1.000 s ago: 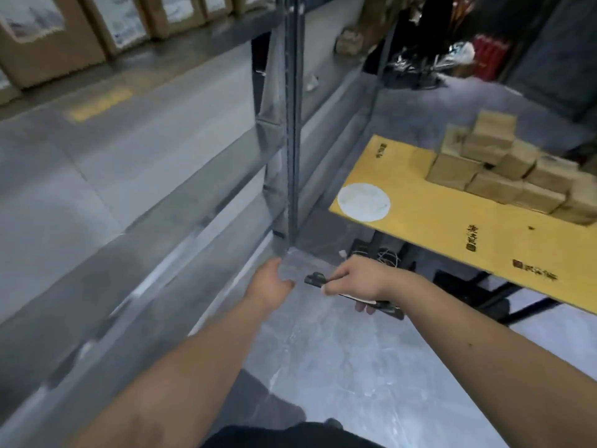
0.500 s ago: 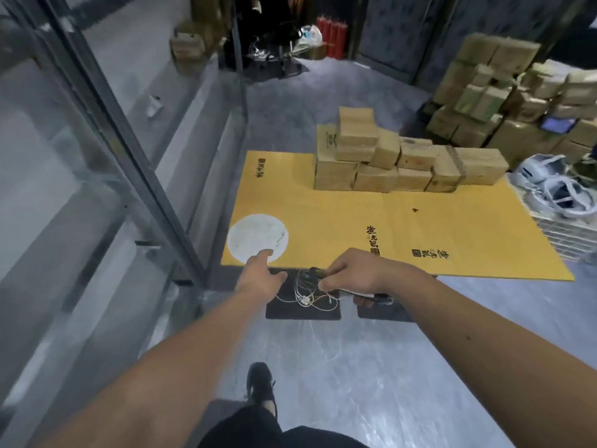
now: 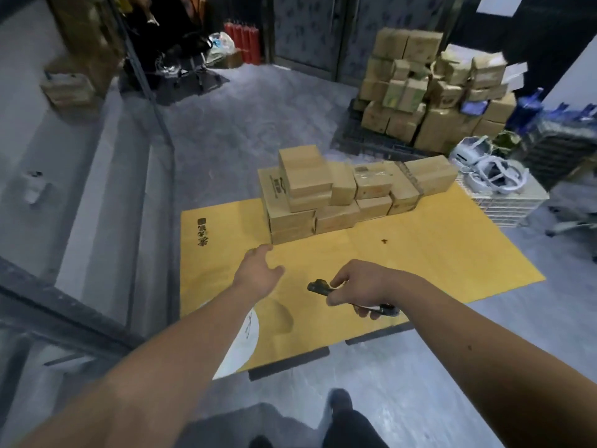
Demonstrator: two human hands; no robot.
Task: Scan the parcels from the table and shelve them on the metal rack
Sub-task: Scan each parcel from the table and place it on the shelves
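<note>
Several brown cardboard parcels (image 3: 342, 192) are stacked at the far side of the yellow table (image 3: 420, 253). My left hand (image 3: 258, 273) reaches over the table with relaxed fingers, empty, its fingertips a short way in front of the nearest parcel. My right hand (image 3: 361, 286) grips a black handheld scanner (image 3: 318, 286) above the table's near part, its head pointing left. The metal rack (image 3: 97, 195) runs along the left side of the view, with grey shelves and a dark upright post.
A large pile of cardboard boxes (image 3: 429, 101) sits on a dark pallet at the back right. White headsets (image 3: 491, 171) lie on a white crate right of the table. Red cylinders (image 3: 244, 37) stand at the back wall. Grey floor surrounds the table.
My view has swung from the rack to the table and come closer. Both hands now hang over the table top, the left one reaching toward the parcels. The scanner stays in my right hand.
</note>
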